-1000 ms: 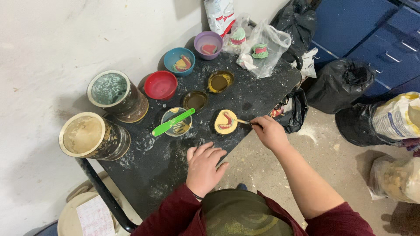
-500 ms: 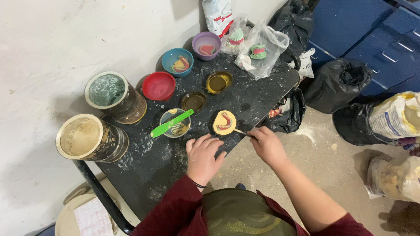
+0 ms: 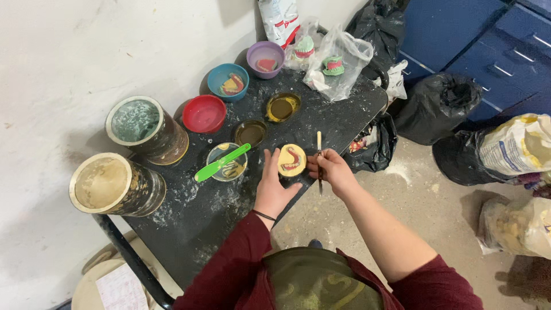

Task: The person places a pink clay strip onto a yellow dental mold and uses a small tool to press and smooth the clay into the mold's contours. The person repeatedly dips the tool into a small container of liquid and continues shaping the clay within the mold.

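- Now the left hand (image 3: pixel 274 186) has come off the black table (image 3: pixel 189 212) and cups the round yellow mould (image 3: pixel 291 161), fingers curled round it.
- Right hand (image 3: pixel 333 171) pinches a thin stick tool (image 3: pixel 319 158) upright, just beside it.

A small, rough dental-prosthetics workshop; a black worktable (image 3: pixel 189 224) dusted with white powder stands against a bare plastered wall (image 3: pixel 63 51); on it sit round flasks holding denture moulds with pink gums (image 3: pixel 291 159), coloured mixing bowls (image 3: pixel 204 113), two large crusted tins (image 3: pixel 117 185) and a green spatula (image 3: pixel 221 162); black rubbish bags (image 3: pixel 437 106) and sacks of powder (image 3: pixel 516 146) lie on the stained concrete floor (image 3: pixel 413 189).
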